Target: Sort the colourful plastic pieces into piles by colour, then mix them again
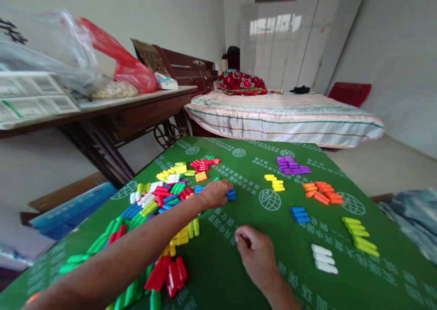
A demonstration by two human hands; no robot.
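Note:
My left hand [216, 193] reaches across the mixed pile, its fingers bent down over small blue plastic tubes [231, 194]. The fingertips are partly hidden, but they appear closed on the blue pieces. My right hand [254, 253] rests on the green tabletop [218, 260] nearer to me, fingers curled in, with nothing visible in them. Left of it lie red tubes [176, 273] and yellow tubes [180, 237], beside long green tubes [99, 241] partly covered by my left forearm. To its right are sorted groups: blue tubes [300, 214] and white tubes [323, 258].
Farther right are purple tubes [292, 165], orange tubes [322, 192], yellow tubes [275, 183] and yellow-green tubes [360, 237]. A side table [136, 106] with plastic bags [126, 62] stands at left. A bed [283, 116] is beyond the table, and cloth [409, 219] lies at right.

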